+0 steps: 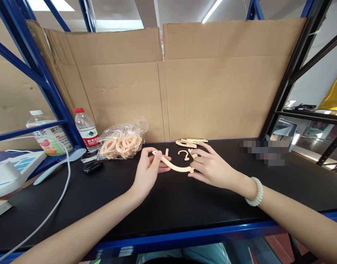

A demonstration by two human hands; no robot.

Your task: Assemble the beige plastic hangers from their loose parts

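A curved beige hanger arm [179, 168] spans the gap between my two hands, above the black tabletop. My left hand [148, 167] is closed around its left end, thumb on top. The fingers of my right hand [208, 165] pinch the right end, and partly hide it. Just beyond the arm lie a beige hanger hook [183, 154] and a small straight beige strip [166, 151]. Another slim beige piece [192, 154] shows beside my right fingertips, partly covered by them.
Several beige pieces [192, 142] lie at the back, near the cardboard wall [124, 91]. To the left stand a clear bag of beige rings [121, 143], a red-capped bottle [87, 132] and a larger bottle [50, 135]. A white cable [68, 172] loops over the left side.
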